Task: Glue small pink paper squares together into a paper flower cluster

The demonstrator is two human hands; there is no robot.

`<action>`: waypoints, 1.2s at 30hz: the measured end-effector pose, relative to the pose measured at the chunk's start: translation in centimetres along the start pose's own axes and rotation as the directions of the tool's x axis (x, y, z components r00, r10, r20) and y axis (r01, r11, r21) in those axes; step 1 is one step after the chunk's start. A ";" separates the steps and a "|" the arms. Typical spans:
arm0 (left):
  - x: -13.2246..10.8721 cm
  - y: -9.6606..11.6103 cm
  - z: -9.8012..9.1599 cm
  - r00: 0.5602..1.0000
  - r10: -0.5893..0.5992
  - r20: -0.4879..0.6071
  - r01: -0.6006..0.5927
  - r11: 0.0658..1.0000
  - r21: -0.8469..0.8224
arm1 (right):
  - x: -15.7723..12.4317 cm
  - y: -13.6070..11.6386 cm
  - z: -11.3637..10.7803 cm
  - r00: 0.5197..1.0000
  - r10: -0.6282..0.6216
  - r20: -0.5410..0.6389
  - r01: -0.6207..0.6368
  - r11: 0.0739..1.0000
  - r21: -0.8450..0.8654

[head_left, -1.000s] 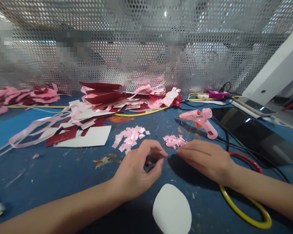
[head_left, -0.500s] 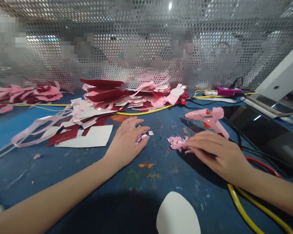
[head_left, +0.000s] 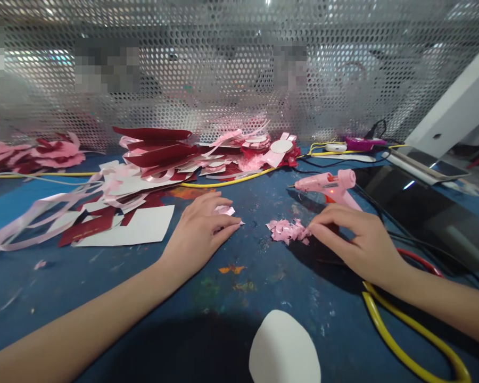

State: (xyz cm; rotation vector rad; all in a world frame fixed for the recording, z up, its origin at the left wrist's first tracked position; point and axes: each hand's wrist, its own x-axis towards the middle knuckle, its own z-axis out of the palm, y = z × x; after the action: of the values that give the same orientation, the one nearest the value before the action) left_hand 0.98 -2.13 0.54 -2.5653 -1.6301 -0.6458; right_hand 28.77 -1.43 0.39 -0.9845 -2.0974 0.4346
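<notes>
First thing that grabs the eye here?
The left hand lies flat over pink paper scraps mid-table; the right hand touches a smaller pink scrap pile beside it. Just behind the right hand lies a pink glue gun, and a heap of red and pink paper and ribbon sprawls at the back left.

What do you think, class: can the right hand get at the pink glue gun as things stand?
Probably yes. The right hand rests with its fingertips at the pile of pink paper bits, and the glue gun lies just beyond its knuckles, with nothing between them.
</notes>
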 end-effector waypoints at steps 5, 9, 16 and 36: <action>0.0 0.5 -0.2 0.998 0.051 -0.037 -0.050 0.998 0.045 | 0.1 0.1 -0.1 0.998 0.062 -0.032 -0.061 0.998 0.034; 0.1 0.7 -0.3 0.996 0.048 -0.074 -0.048 0.999 0.006 | 0.2 0.3 0.0 0.994 0.110 0.007 -0.109 0.978 0.177; -0.6 2.6 -1.2 0.976 0.048 -0.212 -0.074 0.990 -0.117 | 0.5 0.2 0.2 0.982 0.182 0.047 -0.187 0.906 0.381; -2.6 7.1 -0.3 0.981 0.158 0.117 -0.089 0.890 -0.448 | 0.5 0.6 0.2 0.999 0.015 0.035 -0.021 0.983 0.182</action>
State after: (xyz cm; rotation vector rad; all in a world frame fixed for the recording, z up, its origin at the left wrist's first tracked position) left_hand 6.15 -7.68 1.23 -3.0763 -1.4791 -0.9257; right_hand 28.74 -0.69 0.15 -0.8944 -2.0382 0.6444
